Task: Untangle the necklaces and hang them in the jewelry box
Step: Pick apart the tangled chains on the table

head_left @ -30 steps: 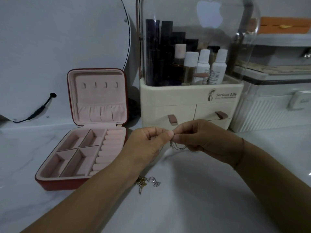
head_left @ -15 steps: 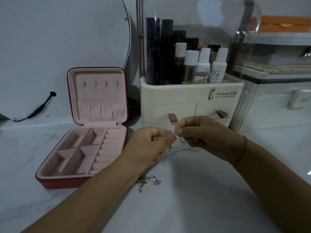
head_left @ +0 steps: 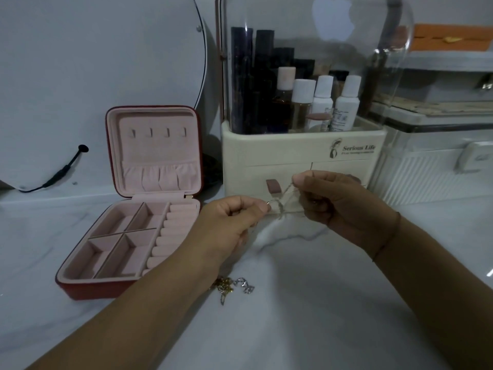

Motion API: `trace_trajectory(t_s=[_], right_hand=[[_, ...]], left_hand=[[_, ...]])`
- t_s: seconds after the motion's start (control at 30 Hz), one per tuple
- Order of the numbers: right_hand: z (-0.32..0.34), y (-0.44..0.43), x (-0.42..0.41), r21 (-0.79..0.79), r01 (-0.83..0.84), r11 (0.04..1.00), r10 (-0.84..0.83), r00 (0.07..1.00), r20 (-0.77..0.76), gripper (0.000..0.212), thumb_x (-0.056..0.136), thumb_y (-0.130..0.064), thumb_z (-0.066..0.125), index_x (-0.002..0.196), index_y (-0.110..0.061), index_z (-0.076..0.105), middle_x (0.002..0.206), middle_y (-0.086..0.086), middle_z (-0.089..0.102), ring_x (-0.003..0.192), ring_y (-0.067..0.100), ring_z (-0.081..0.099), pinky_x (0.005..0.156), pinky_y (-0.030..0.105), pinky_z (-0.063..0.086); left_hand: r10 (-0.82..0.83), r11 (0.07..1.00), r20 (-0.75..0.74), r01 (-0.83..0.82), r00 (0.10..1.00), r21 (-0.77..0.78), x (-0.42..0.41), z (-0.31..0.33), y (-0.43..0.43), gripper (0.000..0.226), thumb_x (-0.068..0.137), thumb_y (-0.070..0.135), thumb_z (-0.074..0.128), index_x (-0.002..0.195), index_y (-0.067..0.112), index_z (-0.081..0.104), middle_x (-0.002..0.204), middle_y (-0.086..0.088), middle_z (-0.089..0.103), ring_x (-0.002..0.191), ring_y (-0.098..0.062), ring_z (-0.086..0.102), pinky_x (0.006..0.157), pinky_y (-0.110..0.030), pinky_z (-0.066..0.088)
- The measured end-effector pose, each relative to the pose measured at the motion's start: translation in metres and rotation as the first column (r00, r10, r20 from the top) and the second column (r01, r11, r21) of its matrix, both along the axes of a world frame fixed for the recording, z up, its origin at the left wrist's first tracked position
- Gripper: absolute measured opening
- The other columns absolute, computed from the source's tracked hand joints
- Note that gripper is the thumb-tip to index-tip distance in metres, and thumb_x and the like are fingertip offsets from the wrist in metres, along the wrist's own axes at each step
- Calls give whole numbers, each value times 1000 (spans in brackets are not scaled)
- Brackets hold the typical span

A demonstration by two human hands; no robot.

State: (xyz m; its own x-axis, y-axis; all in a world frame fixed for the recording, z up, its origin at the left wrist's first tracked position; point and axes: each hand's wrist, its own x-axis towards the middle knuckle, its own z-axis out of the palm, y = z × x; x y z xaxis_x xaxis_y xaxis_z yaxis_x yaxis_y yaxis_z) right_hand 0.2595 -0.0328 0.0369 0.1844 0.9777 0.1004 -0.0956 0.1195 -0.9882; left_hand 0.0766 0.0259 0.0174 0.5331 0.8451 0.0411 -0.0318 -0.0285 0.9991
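Tension is our worry: we pinch the fine chain (head_left: 280,206) taut between left hand (head_left: 234,222) and right hand (head_left: 333,206), slightly apart above the table (head_left: 320,303), and a harder pull may tighten its knot or snap it, while the other necklaces (head_left: 231,287) lie heaped beside the open jewelry box (head_left: 80,287).

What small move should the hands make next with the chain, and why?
Probably draw the right hand gently, slightly away from the left hand. Each pinches the thin chain, whose strands cross in a loose web between them, so it looks not yet untangled. The hooks in the jewelry box lid are bare, and more necklaces lie by the left forearm.
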Motion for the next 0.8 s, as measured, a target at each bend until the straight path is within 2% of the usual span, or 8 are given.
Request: trace_trajectory(t_s=[0.13,0.2,0.3,0.4,0.6,0.8], right_hand=[[1,-1,2,11,-28,1000,28,1000,6,30,75,-28,67,49,-23,53,57,-3,20,51,11,17,49,26,11],[1,-1,4,19,-59,998,59,998,6,31,72,-34,77,52,-23,55,65,3,17,55,13,21,53,27,15],[2,-3,8,44,-152,987,154,987,-38,46,55,-44,88,63,-17,51,67,-2,35,61,10,33,57,22,30],[3,-4,9,69,-194,978,201,974,-105,39,50,-41,90,63,-20,60,70,-5,46,65,10,38,64,24,32],[4,-6,10,122,-313,942,331,929,-166,32,59,-42,86,66,-22,62,81,-5,48,73,10,40,70,25,33],[4,-6,11,149,-340,928,364,913,-184,31,65,-42,83,68,-22,60,85,-4,47,76,10,40,72,24,35]], left_hand=[[-3,998,45,6,999,-58,0,3,-1,21,89,17,61,69,11,64,44,3,40,34,-7,25,33,-14,19],[-4,996,73,11,997,-93,0,6,-1,31,90,18,59,61,11,54,39,6,40,32,-7,25,32,-15,19],[21,995,78,-13,997,-95,-2,8,1,34,89,24,60,59,13,50,39,6,39,33,-8,27,35,-17,19],[47,996,92,-39,995,-82,-2,6,3,33,90,25,60,60,13,50,42,4,37,35,-7,27,36,-18,18],[129,990,105,-122,986,-71,-3,4,4,27,93,25,57,68,15,56,44,6,36,37,-5,27,35,-15,22],[156,987,95,-151,983,-55,-4,6,2,37,96,31,52,65,12,50,49,3,41,39,-6,30,35,-15,23]])
